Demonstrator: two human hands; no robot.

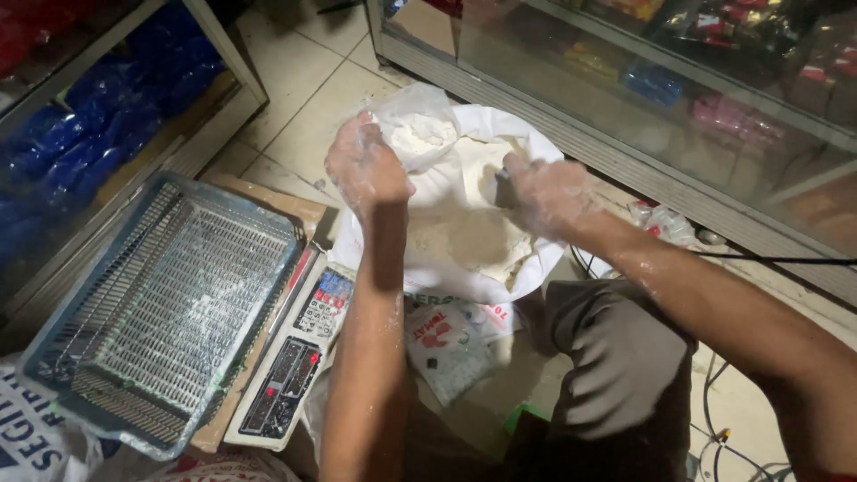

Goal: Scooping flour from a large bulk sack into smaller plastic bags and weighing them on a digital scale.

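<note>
Nearest the camera, a printed white sack (31,442) pokes into the bottom left corner, partly under a blue-grey plastic basket (156,312) with a slatted bottom dusted in white powder. Behind the basket, at the far left, a glass-fronted case (98,116) holds blue packets. Just right of the basket lies a white digital scale (295,357), its keypad and display facing up, resting on a piece of brown cardboard (268,196) on the tiled floor (303,98). Next comes the left hand (366,165), coated in flour, its fingers curled shut around the bunched upper edge of a large white sack (464,170), pulling that edge up. The sack stands open on the floor in the middle of the view, right of the scale and in front of a second glass display case (643,80); pale flour (464,241) fills its lower part. A small printed plastic bag (446,344) lies just below the sack, touching its lower edge. The right hand (544,192), also floury, is closed on the sack's rim on the opposite side, gripping the cloth; its fingertips are folded out of sight. Below the right forearm, the person's knee in grey trousers (616,366) is bent. At the far right, black cables (741,446) trail across the floor.
</note>
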